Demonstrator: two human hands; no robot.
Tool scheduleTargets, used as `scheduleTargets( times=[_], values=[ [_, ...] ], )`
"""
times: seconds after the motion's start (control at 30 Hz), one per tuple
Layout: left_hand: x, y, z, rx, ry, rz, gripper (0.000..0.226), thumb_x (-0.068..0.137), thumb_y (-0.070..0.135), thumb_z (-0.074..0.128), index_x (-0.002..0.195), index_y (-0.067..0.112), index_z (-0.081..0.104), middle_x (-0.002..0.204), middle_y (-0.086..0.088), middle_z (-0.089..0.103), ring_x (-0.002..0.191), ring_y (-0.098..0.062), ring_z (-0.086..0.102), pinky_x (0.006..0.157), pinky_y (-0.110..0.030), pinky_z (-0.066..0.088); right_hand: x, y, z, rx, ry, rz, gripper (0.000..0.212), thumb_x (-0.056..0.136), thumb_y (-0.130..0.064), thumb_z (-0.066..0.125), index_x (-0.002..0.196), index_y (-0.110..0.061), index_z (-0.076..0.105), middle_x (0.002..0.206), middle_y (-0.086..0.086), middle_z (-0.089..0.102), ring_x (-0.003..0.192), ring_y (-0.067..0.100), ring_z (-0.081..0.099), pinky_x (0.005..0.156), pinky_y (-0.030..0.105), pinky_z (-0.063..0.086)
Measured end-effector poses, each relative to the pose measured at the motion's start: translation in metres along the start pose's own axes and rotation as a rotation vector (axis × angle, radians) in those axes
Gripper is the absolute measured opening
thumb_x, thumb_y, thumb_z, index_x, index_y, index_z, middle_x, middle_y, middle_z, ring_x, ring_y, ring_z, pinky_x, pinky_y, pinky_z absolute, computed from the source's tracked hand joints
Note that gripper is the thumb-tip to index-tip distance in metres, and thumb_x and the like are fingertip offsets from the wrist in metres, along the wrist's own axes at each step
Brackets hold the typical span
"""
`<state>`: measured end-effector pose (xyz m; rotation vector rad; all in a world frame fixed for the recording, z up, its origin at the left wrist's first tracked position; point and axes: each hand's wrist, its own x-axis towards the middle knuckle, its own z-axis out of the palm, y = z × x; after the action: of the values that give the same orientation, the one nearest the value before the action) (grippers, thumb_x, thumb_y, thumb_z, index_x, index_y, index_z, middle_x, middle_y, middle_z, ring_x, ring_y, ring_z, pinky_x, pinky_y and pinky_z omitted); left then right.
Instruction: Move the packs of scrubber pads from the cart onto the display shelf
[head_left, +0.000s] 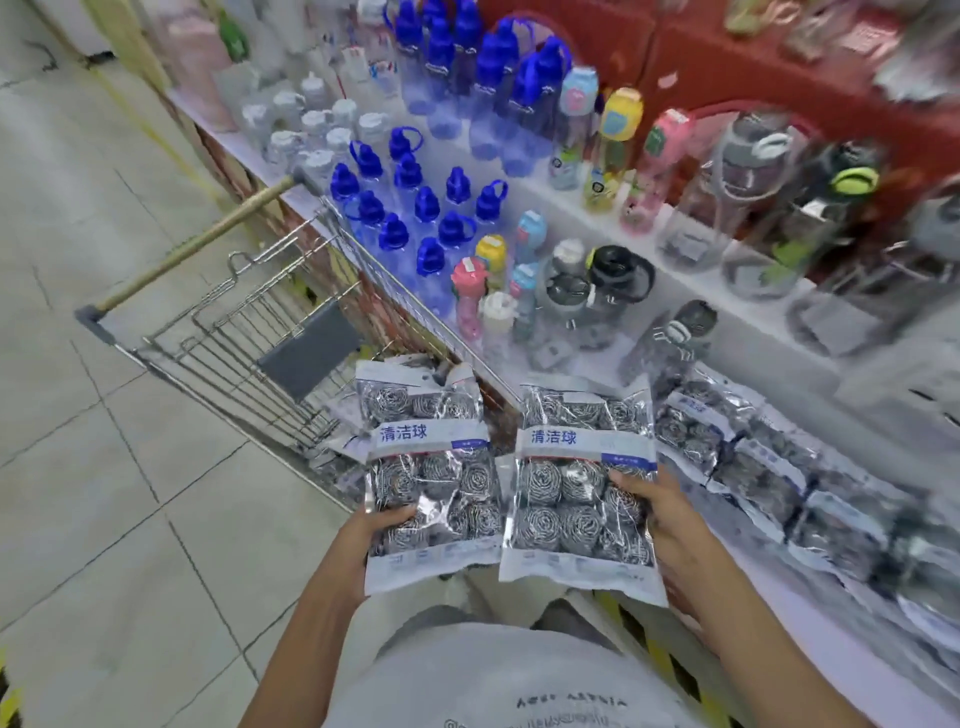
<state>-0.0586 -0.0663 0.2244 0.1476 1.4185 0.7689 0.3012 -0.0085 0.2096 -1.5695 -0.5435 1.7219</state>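
My left hand (363, 540) grips the lower left edge of one clear pack of steel scrubber pads (431, 478), held above the wire cart (249, 332). My right hand (660, 519) grips the right edge of a second pack (576, 488), level with the first and close to the shelf edge. More packs (337, 447) lie in the cart beneath the left pack, mostly hidden. A row of packs (748, 457) lies overlapping on the white display shelf (769, 587) to the right.
The shelf carries blue-capped bottles (415, 218), coloured children's bottles (618, 145) and clear jugs (748, 197) behind the packs. A red shelf back (675, 52) rises at the top right. The cart's wooden handle (192, 244) points left over tiled floor (78, 467).
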Motion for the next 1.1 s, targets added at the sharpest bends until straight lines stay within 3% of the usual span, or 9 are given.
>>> scheduleTargets(
  times=[0.13, 0.27, 0.4, 0.5, 0.57, 0.67, 0.77, 1.0, 1.1],
  values=[
    [-0.010, -0.025, 0.056, 0.209, -0.056, 0.050, 0.066, 0.062, 0.020, 0.093, 0.121, 0.003, 0.070, 0.114, -0.014, 0.077, 0.101, -0.026, 0.074, 0.089, -0.039, 0.053, -0.044, 0.017, -0.080, 0.120, 0.094, -0.035, 0.067, 0.067, -0.016, 0.091, 0.128, -0.021, 0.063, 0.123, 0.012, 0.073, 0.119, 0.037, 0.064, 0.108, 0.062, 0.044],
    [-0.021, -0.058, 0.112, 0.350, -0.061, 0.095, 0.074, 0.059, 0.030, 0.095, 0.122, 0.002, 0.069, 0.121, -0.010, 0.071, 0.109, -0.026, 0.063, 0.091, -0.035, 0.044, -0.094, 0.054, -0.159, 0.262, 0.244, -0.068, 0.100, 0.050, -0.027, 0.101, 0.138, -0.028, 0.054, 0.136, 0.009, 0.065, 0.130, 0.035, 0.055, 0.114, 0.063, 0.036],
    [-0.055, -0.094, 0.176, 0.496, -0.148, 0.065, 0.026, 0.084, 0.008, 0.077, 0.106, -0.003, 0.071, 0.086, -0.004, 0.072, 0.087, -0.023, 0.060, 0.070, -0.030, 0.043, -0.162, 0.081, -0.214, 0.380, 0.356, -0.093, 0.061, 0.065, -0.016, 0.089, 0.120, -0.026, 0.065, 0.117, 0.006, 0.075, 0.125, 0.035, 0.058, 0.115, 0.062, 0.035],
    [-0.075, -0.122, 0.228, 0.614, -0.228, 0.060, 0.014, 0.091, 0.005, 0.070, 0.103, -0.003, 0.070, 0.106, -0.006, 0.066, 0.086, -0.019, 0.058, 0.069, -0.026, 0.047, -0.211, 0.109, -0.256, 0.490, 0.435, -0.137, 0.053, 0.070, -0.013, 0.085, 0.118, -0.022, 0.065, 0.115, 0.008, 0.075, 0.121, 0.035, 0.060, 0.112, 0.061, 0.039],
    [-0.069, -0.142, 0.256, 0.679, -0.281, 0.079, 0.025, 0.093, 0.005, 0.069, 0.116, -0.004, 0.065, 0.133, -0.007, 0.060, 0.110, -0.025, 0.059, 0.094, -0.030, 0.042, -0.239, 0.128, -0.285, 0.556, 0.503, -0.156, 0.066, 0.068, -0.016, 0.090, 0.126, -0.019, 0.060, 0.125, 0.012, 0.071, 0.127, 0.037, 0.057, 0.114, 0.062, 0.037],
    [-0.063, -0.177, 0.288, 0.722, -0.422, 0.070, 0.053, 0.087, 0.017, 0.079, 0.133, 0.002, 0.057, 0.147, -0.015, 0.054, 0.120, -0.025, 0.054, 0.094, -0.031, 0.041, -0.280, 0.157, -0.319, 0.617, 0.592, -0.195, 0.096, 0.050, -0.028, 0.102, 0.133, -0.014, 0.058, 0.127, 0.014, 0.070, 0.126, 0.038, 0.059, 0.113, 0.061, 0.039],
    [-0.051, -0.206, 0.310, 0.745, -0.534, 0.066, 0.112, 0.039, 0.042, 0.103, 0.135, 0.002, 0.063, 0.136, -0.014, 0.067, 0.122, -0.027, 0.063, 0.109, -0.040, 0.042, -0.320, 0.168, -0.343, 0.657, 0.610, -0.248, 0.098, 0.043, -0.030, 0.101, 0.128, 0.000, 0.061, 0.115, 0.022, 0.074, 0.104, 0.041, 0.071, 0.104, 0.059, 0.049],
    [-0.068, -0.263, 0.412, 0.804, -0.723, 0.025, 0.106, 0.029, 0.039, 0.103, 0.123, 0.002, 0.072, 0.122, -0.013, 0.074, 0.123, -0.032, 0.064, 0.115, -0.048, 0.040, -0.384, 0.194, -0.413, 0.783, 0.820, -0.357, 0.093, 0.053, -0.026, 0.100, 0.135, -0.013, 0.058, 0.120, 0.019, 0.073, 0.107, 0.040, 0.070, 0.098, 0.063, 0.052],
    [-0.093, -0.285, 0.454, 0.877, -0.752, 0.124, 0.101, 0.042, 0.041, 0.096, 0.131, 0.005, 0.067, 0.128, -0.008, 0.071, 0.123, -0.027, 0.061, 0.108, -0.039, 0.041, -0.409, 0.192, -0.444, 0.799, 0.838, -0.436, 0.046, 0.074, -0.012, 0.077, 0.118, -0.010, 0.066, 0.101, 0.015, 0.078, 0.085, 0.032, 0.077, 0.073, 0.048, 0.064]
  ],
)
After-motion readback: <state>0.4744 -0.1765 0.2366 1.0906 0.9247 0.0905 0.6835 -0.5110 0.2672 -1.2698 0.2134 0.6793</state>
